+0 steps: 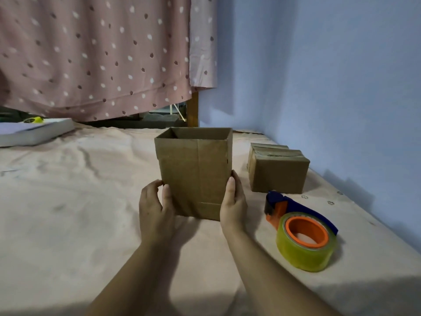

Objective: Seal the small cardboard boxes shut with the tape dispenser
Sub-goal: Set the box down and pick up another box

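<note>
Tall brown cardboard box [194,174], top flaps still open, is held upright mid-bed btw left hand [155,208] & right hand [233,201], fingers pressed on both sides. Blue-orange tape dispenser [300,231] lies untouched by right edge. Box prob gets tipped if one hand's released.

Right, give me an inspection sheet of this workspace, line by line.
Surface: pinkish sheet, wrinkled, faint smudges.
Job's things: open box upright, top unsealed; taped box beside the wall; tape dispenser lying on the sheet, untouched.
Clutter: book far left, yellow item on it.
Grips: left hand and right hand clasp the open box's sides.
Cables: nothing seen.
Surroundings: spotted curtain, blue wall.
</note>
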